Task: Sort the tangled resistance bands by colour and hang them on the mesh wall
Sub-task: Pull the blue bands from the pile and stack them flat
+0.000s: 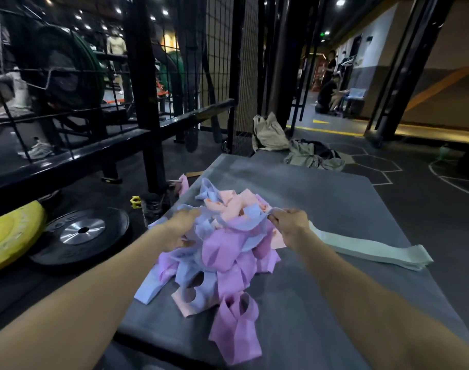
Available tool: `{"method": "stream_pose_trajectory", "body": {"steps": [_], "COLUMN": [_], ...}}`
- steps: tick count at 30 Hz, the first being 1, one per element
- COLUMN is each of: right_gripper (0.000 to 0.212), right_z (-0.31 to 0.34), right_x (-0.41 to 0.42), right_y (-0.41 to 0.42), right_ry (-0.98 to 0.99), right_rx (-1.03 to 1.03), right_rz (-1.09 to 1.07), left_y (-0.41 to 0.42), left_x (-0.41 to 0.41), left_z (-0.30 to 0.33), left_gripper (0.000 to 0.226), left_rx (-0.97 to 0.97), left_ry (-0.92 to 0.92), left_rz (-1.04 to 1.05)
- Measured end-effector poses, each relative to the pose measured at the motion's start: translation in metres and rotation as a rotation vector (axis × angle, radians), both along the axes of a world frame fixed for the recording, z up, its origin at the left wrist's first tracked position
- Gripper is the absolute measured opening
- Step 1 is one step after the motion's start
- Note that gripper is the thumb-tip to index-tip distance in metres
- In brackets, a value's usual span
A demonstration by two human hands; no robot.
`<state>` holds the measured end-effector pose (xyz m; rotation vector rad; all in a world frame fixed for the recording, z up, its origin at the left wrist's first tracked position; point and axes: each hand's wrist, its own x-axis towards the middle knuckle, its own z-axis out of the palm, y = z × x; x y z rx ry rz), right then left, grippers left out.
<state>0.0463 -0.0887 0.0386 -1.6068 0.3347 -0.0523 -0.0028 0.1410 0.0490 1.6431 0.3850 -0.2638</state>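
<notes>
A tangled heap of resistance bands (222,252) lies on a grey platform (321,198): purple, light blue and peach loops knotted together. My left hand (182,231) grips a light blue band (250,218) at the heap's left side. My right hand (290,225) pinches the same blue band at its right end, so it stretches between both hands above the pile. A pale green band (366,251) lies flat on the platform, right of my right hand. A loose purple loop (236,329) sits at the near end. The black mesh wall (220,49) stands behind the platform.
A yellow weight plate (9,236) and a black weight plate (81,233) lie on the floor at left, below a black rack rail (68,156). Bags and clothes (294,145) lie beyond the platform. People sit far back right (329,92).
</notes>
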Motion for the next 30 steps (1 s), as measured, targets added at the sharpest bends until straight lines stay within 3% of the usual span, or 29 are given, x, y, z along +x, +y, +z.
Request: {"method": "stream_pose_trajectory", "body": {"steps": [4, 7, 9, 12, 17, 21, 26, 28, 30], "right_gripper": [0.010, 0.025, 0.032, 0.034, 0.028, 0.030, 0.035, 0.037, 0.035], "right_z": [0.004, 0.011, 0.014, 0.015, 0.014, 0.023, 0.044, 0.053, 0.061], "right_x": [0.006, 0.010, 0.011, 0.006, -0.005, -0.011, -0.010, -0.007, -0.006], "right_y": [-0.006, -0.015, -0.016, -0.019, -0.025, -0.024, -0.029, -0.031, -0.030], "right_ry": [-0.008, -0.010, -0.005, 0.000, 0.005, -0.050, -0.147, -0.162, -0.164], "right_rx": [0.045, 0.051, 0.060, 0.023, -0.078, -0.186, -0.302, -0.270, -0.241], "right_rz": [-0.090, -0.146, -0.146, -0.121, -0.025, 0.046, -0.016, -0.068, -0.095], "left_y": [0.008, 0.012, 0.012, 0.012, 0.004, 0.001, -0.006, -0.007, -0.007], "left_x": [-0.007, -0.003, 0.003, 0.013, 0.016, 0.016, 0.024, 0.025, 0.030], "left_z": [0.024, 0.027, 0.024, 0.024, 0.035, 0.038, 0.056, 0.067, 0.075], "left_gripper": [0.039, 0.045, 0.029, 0.029, 0.014, 0.043, 0.020, 0.009, 0.025], "left_rx": [-0.062, 0.173, 0.235, 0.141, -0.067, 0.067, -0.054, 0.042, 0.354], "left_ry": [0.029, 0.031, -0.053, -0.087, -0.121, -0.099, -0.071, -0.141, -0.267], "left_rz": [-0.373, -0.479, -0.338, -0.072, 0.071, 0.134, 0.343, 0.400, 0.380]}}
